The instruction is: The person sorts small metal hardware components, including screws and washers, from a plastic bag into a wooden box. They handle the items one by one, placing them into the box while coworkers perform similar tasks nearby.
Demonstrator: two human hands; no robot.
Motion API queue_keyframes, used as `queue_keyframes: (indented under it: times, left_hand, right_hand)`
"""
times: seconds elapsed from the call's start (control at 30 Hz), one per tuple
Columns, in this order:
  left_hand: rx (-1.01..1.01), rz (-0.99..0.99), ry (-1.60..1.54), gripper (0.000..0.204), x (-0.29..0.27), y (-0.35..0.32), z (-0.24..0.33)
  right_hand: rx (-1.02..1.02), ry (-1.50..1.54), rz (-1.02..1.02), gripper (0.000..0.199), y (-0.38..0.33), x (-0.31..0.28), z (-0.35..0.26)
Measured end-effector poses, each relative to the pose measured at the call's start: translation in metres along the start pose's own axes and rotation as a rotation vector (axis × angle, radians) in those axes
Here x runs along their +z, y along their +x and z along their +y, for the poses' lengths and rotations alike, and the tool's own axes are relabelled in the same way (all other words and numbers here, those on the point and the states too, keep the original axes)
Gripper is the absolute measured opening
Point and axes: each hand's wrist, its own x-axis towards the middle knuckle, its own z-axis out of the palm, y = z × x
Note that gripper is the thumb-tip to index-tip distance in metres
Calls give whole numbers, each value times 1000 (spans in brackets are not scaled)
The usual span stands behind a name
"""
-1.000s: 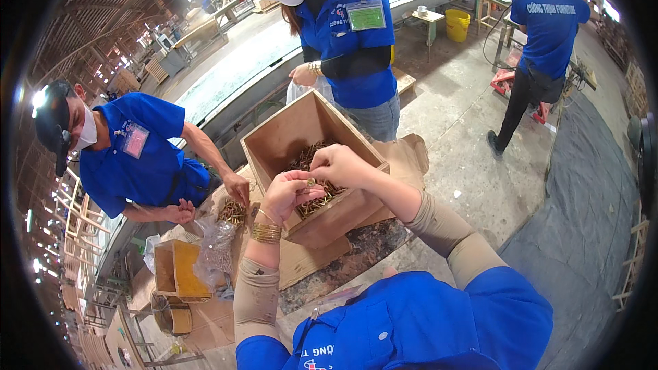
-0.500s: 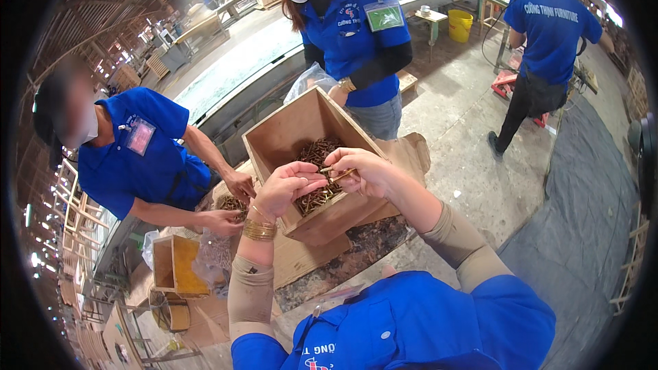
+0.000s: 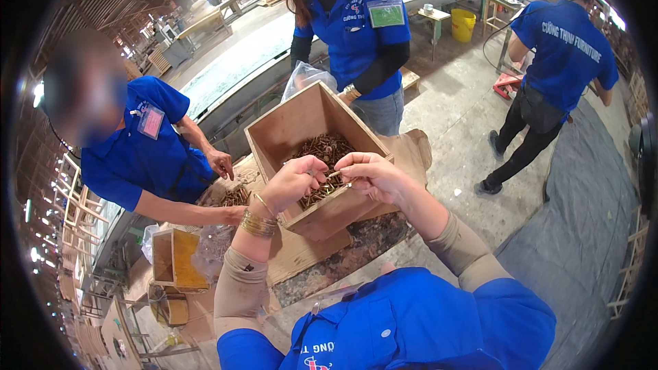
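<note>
My right hand (image 3: 375, 177) is closed in a pinch over the near right part of a wooden box (image 3: 322, 223). A small, pale brass-coloured piece like a screw (image 3: 334, 174) shows at its fingertips, pointing toward my left hand. My left hand (image 3: 296, 182) has its fingers curled inward, a short gap away; what they hold, if anything, is hidden. Below both hands, a heap of brass-coloured screws (image 3: 322, 145) covers the box's bottom. Their exact kind is too small to tell.
A co-worker at left has a hand (image 3: 221, 164) over a small pile of screws (image 3: 235, 196) on cardboard. Another person behind the box holds a clear plastic bag (image 3: 308, 77). A smaller wooden box (image 3: 179, 258) stands at lower left; a third person walks at right.
My left hand's fingers have curled in from a flat, upturned palm. The left co-worker's far hand has lifted off the pile. The person at right has stepped nearer.
</note>
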Motion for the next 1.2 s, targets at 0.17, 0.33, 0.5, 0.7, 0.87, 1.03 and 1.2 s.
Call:
queue_keyframes:
  times: [0.17,0.33,0.5,0.7,0.87,1.03,1.2]
  left_hand:
    - [-15,69,-214,20,6,-6,13]
    - [0,92,-433,18,16,-5,17]
    - [70,230,-655,15,40,-1,6]
    - [118,372,-720,12,51,3,-9]
    - [39,345,-641,11,42,-1,-12]
    - [53,326,-660,16,29,-1,-18]
    - [52,331,-556,17,20,-1,-16]
  right_hand:
    - [-53,-81,101,10,-1,-4,2]
    - [-215,-371,87,12,2,-1,0]
    - [-306,-308,142,12,2,11,1]
    - [-332,-193,221,13,11,8,21]
    - [-145,210,210,12,17,4,26]
    - [-28,99,127,13,16,0,17]
    - [-275,-884,-21,17,19,4,9]
